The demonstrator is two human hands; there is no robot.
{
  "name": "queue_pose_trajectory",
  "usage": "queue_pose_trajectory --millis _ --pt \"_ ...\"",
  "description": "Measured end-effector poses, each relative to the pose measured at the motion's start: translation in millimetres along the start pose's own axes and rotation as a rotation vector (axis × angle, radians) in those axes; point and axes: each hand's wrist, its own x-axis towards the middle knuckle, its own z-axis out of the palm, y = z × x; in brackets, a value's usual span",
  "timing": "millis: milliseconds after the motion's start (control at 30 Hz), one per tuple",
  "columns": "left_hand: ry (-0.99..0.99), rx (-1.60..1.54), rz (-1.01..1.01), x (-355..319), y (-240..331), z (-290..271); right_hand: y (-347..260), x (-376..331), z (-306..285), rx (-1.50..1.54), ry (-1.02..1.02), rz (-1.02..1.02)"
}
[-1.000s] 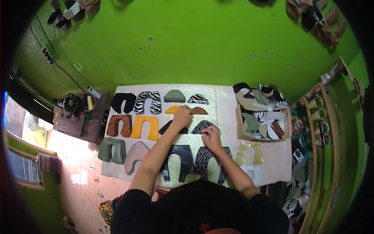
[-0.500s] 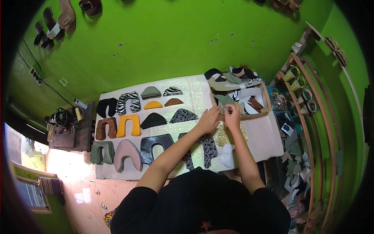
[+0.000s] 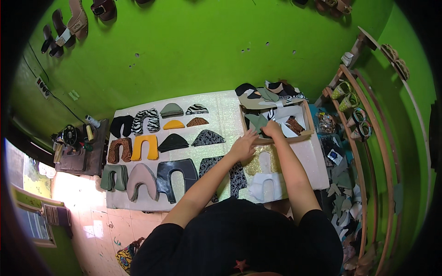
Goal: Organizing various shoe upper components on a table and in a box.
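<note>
Left hand (image 3: 244, 146): at the near left corner of the box (image 3: 298, 138), fingers stretched toward the rim; whether they grip it cannot be told.

Right hand (image 3: 272, 129): reaching over the near wall of the box, back of hand up, beside a green scrap (image 3: 254, 120). Fingertips hidden; cannot tell whether they hold anything.

Box: open, on the far right part of the table (image 3: 301, 161). Inside, besides the green scrap: a white scrap (image 3: 290, 112) and a brown scrap (image 3: 293, 124), the latter to the right of the right hand. More offcuts (image 3: 271, 95) heaped along its far side.

Left part of table, far row: black arch (image 3: 120, 120), zebra arch (image 3: 145, 113), green half-moons (image 3: 171, 110), zebra half-moon (image 3: 197, 109). Yellow half-moon (image 3: 173, 124) and leopard half-moon (image 3: 197, 121) just nearer.

Middle row: leopard arch (image 3: 120, 141), yellow arch (image 3: 144, 138), black half-moons (image 3: 173, 142), grey patterned half-moons (image 3: 208, 137).

Near row: green arches (image 3: 115, 169), beige arches (image 3: 142, 169), glossy black arch (image 3: 177, 164), grey patterned arch (image 3: 237, 177), the last partly behind the left forearm.

Between the forearms: gold arch (image 3: 253, 166), with a white arch (image 3: 267, 177) on its near side.
</note>
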Motion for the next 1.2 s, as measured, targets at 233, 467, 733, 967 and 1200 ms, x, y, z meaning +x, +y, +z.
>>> queue_pose_trajectory --millis 233,467,733,967,1200 --pt "0.087 -0.030 0.018 -1.4 8.0 3.3 8.8 25.1 16.3 0.210 0.174 -0.061" --pt "0.091 -0.003 0.009 -2.4 7.7 0.9 7.6 35.0 4.8 0.465 0.319 -0.306" --pt "0.132 0.006 0.029 -2.3 14.1 0.6 0.5 46.8 30.0 0.562 0.360 -0.285" --pt "0.163 0.029 0.031 -6.0 13.6 -1.8 -14.4 30.8 30.4 0.247 0.248 -0.217" --pt "0.169 0.039 0.039 -4.1 12.7 2.5 -15.5 27.2 29.0 0.325 0.290 -0.219"
